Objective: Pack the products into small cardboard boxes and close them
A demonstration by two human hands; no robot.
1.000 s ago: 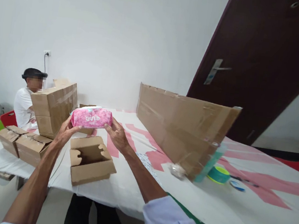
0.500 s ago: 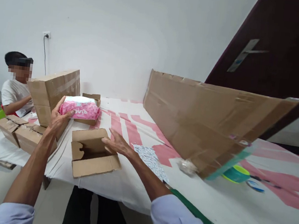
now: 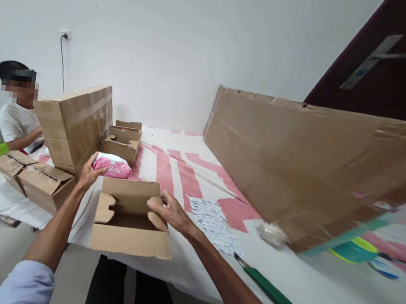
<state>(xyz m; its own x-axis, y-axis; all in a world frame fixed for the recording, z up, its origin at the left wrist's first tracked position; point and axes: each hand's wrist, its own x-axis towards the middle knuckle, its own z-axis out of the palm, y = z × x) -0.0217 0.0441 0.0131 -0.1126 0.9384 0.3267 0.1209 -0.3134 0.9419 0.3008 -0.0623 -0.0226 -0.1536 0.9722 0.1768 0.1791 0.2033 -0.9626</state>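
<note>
At the left end of a pink-and-white soft plastic pack [image 3: 114,167], my left hand [image 3: 91,173] is closed on it. The pack is low over the table, just behind an open cardboard box [image 3: 131,241]. My right hand [image 3: 173,212] grips that box at its right side, thumb on the side flap and fingers outside. The front and back flaps of the box stand open, and its dark inside shows no contents. Notched side flaps are visible at its left and right.
More open boxes [image 3: 119,151] stand behind the pack, beside stacked taped cartons [image 3: 76,126]. A large cardboard sheet [image 3: 298,159] leans at right. Sachets [image 3: 212,222], a green-handled knife [image 3: 284,300] and a teal tape roll [image 3: 355,250] lie rightward. Another person [image 3: 18,114] sits far left.
My left hand has lowered the pack from above the table to just behind the box. My right hand has closed on the box's right side. The view has shifted somewhat.
</note>
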